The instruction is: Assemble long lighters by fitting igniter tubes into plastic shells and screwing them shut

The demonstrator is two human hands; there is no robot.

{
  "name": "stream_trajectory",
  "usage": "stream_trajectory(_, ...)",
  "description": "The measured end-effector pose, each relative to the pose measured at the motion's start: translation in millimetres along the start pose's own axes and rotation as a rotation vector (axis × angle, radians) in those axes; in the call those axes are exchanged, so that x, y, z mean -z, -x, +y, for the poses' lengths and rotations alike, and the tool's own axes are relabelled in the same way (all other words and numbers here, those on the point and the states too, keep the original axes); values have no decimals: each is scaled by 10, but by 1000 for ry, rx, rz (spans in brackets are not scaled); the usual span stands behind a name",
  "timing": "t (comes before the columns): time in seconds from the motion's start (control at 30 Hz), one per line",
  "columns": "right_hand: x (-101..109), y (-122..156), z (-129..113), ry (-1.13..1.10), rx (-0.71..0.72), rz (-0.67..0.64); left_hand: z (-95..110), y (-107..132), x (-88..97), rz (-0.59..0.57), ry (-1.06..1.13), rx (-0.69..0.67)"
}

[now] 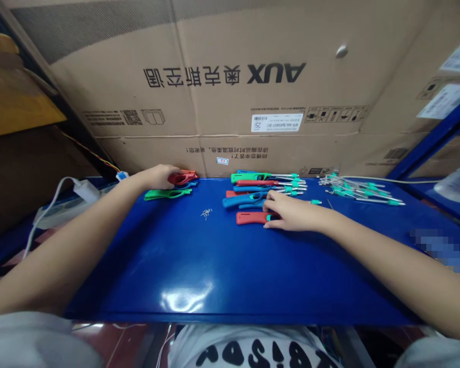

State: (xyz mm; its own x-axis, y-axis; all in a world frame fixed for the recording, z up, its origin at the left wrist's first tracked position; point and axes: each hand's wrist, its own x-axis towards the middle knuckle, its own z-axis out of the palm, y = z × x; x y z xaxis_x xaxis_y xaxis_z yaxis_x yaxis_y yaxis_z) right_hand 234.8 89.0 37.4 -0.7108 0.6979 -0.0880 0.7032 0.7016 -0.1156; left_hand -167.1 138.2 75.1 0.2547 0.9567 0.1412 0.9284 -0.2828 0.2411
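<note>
Pinching a red lighter (249, 218) by its right end, the right hand (288, 210) has thumb and fingers closed; the left hand (161, 177) curls over red handle shells (184, 177), its grip impossible to tell. Between the 2 hands lie tiny pale pieces (206, 214); farther right, green-collared rods (362, 192), all on the blue table (230, 271).

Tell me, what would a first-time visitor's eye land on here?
Probably the big cardboard sheet behind the glossy blue table, its AUX lettering upside down. Next, the cluster of red, green and blue lighter-like tools, with the right hand at a red one. Left of them, the left hand is at red handle pieces.
</note>
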Motion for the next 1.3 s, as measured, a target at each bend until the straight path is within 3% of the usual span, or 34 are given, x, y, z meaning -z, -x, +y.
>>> stream_trajectory(0.17,40,185,-189,-108,30,-84,0,7,32,-108,-100,-50)
stream_trajectory(0.3,91,366,-449,-180,-19,-137,208,75,7,-43,-145,-110)
stream_trajectory(0.4,129,441,-581,-221,-37,-186,644,288,-101,63,-63,-289)
stream_trajectory(0.57,148,424,-660,-171,-38,-204,1565,915,-456,-159,42,-514)
stream_trajectory(0.67,97,385,-679,-153,-38,-162,1840,1162,-711,-199,19,-531)
stream_trajectory(0.8,-16,357,-703,-170,-76,-62,1827,1182,-950,-130,101,-431)
stream_trajectory(1.0,-128,310,-638,-155,-29,92,1711,1088,-1079,-77,296,-403)
stream_trajectory(1.3,-131,302,-632,-101,-101,37,1731,1097,-1082,-73,338,-408)
